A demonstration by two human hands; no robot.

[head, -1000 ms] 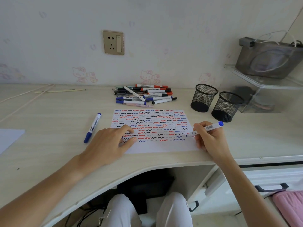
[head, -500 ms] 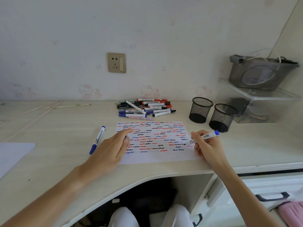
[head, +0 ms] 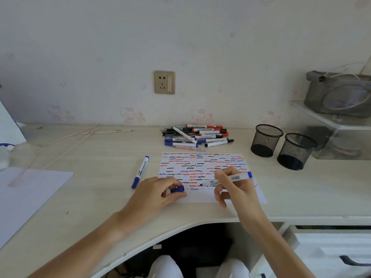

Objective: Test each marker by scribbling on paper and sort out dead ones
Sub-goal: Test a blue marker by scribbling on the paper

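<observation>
I had the blue marker (head: 228, 179) pinched in my right hand (head: 236, 189), thumb and forefinger near its middle, the barrel lying almost level with its bare tip pointing left over the lower rows of squiggles on the paper (head: 202, 173). Whether the tip touched the sheet I could not tell. My left hand (head: 154, 195) rested at the paper's lower left corner with its fingers curled round the blue cap (head: 177, 189), open end towards the tip, which looked to me like a hand ready for recapping (the cap was lined up with the nib, and near it).

The sheet was nearly full of red, blue and black wavy lines, so only the bottom strip was bare; that was why I worked so low on it. A capped blue marker (head: 140, 172) lay alone on the desk (head: 100, 157) just left of the paper, apart from the rest, and I judged it a sorted-out one, though nothing showed whether dead or good. The pile of markers (head: 195, 136) sat behind the paper near the wall, within reach. Two mesh cups (head: 267, 140) stood to the right, seemingly holding nothing, probably meant for sorting.
</observation>
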